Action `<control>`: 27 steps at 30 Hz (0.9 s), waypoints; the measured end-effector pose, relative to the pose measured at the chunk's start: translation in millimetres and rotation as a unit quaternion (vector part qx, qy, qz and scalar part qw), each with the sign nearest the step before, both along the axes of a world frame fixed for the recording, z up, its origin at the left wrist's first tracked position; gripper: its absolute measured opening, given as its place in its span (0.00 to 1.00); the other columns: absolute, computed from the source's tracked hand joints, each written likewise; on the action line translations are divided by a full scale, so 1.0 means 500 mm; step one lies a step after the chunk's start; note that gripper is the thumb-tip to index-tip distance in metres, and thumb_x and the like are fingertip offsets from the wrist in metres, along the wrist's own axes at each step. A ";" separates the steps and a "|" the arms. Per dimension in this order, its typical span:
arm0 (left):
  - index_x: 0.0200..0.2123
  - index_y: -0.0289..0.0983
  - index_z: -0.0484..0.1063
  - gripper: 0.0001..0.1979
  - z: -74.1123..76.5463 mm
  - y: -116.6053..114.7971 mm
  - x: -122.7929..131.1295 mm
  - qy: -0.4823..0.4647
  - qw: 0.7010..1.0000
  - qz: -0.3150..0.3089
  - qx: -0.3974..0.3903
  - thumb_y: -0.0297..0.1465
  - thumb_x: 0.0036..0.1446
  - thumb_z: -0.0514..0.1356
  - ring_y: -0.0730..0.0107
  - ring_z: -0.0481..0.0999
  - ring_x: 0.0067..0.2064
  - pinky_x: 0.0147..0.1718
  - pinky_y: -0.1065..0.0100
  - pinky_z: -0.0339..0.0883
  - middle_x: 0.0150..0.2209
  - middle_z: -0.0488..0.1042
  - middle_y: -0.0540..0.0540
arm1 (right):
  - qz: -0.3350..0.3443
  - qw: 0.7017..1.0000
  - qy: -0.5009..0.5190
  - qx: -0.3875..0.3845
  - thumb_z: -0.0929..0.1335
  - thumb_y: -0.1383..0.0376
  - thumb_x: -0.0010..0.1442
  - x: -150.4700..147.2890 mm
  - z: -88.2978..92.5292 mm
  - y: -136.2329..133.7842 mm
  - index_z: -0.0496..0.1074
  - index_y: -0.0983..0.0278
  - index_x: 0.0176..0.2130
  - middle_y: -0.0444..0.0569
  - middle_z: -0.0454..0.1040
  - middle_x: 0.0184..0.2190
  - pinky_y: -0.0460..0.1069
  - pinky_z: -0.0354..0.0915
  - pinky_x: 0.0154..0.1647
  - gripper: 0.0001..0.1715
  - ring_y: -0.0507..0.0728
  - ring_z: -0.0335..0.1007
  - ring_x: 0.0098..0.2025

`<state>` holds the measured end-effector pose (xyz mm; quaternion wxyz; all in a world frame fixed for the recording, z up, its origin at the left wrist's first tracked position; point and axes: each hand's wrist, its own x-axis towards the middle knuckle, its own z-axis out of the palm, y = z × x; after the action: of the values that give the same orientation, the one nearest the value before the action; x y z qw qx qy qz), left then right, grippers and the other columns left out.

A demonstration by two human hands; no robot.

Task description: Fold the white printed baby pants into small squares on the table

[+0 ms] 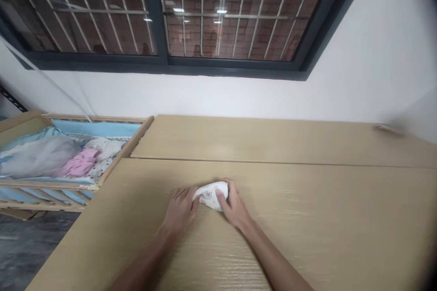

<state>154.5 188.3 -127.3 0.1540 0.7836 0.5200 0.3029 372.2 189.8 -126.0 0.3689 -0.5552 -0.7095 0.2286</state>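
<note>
A small white folded diaper (212, 194) with a faint printed pattern is on the wooden tabletop (307, 218), between my two hands. My right hand (232, 204) grips its right end, thumb across the front and fingers behind. On the other side, my left hand (180, 207) is closed at the diaper's narrow left tip, which meets the thumb and forefinger. The left fingers point away from me and are partly blurred. Parts of the diaper are covered by the hands.
To the left stands a wooden crib (126, 145) with blue lining, a pink cloth (80, 162) and pale bedding inside. A raised wooden ledge (259, 140) runs along the table's back, below a dark-framed barred window (232, 67). A blurred small object (391, 129) lies at the ledge's right end.
</note>
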 end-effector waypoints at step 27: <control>0.53 0.41 0.70 0.16 0.037 -0.055 0.038 0.010 0.979 -0.202 0.008 0.33 0.63 0.59 0.62 0.69 0.61 0.65 0.60 0.57 0.57 0.74 0.47 | 0.061 0.990 0.061 0.111 0.65 0.59 0.70 -0.018 -0.015 0.014 0.59 0.59 0.66 0.57 0.63 0.66 0.64 0.57 0.69 0.28 0.64 0.57 0.69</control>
<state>173.3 160.6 -108.9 0.2007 0.8767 0.3499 0.2620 363.4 196.6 -133.6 0.4568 -0.4515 -0.7389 0.2036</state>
